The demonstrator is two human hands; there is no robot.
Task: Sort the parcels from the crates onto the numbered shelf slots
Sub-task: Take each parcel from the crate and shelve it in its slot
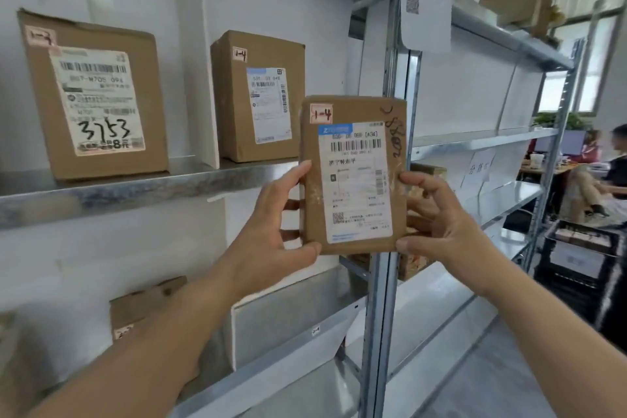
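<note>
A small brown parcel point(353, 173) with a white shipping label and a pink tag reading 1-4 is held upright in front of the shelf. My left hand point(271, 220) grips its left edge and my right hand point(437, 220) grips its right edge. Behind it on the upper metal shelf point(135, 193) stands a cardboard box tagged 1-4 point(258, 95). Left of a white divider point(200, 54) stands a bigger box tagged 1-3 point(95, 95), with 3753 handwritten on its label.
A steel upright point(383, 282) separates this bay from the shelving bay on the right point(481, 142). A small box point(142, 305) sits on the lower shelf, partly behind my left forearm. A black crate point(576, 261) stands far right. People sit at desks beyond it.
</note>
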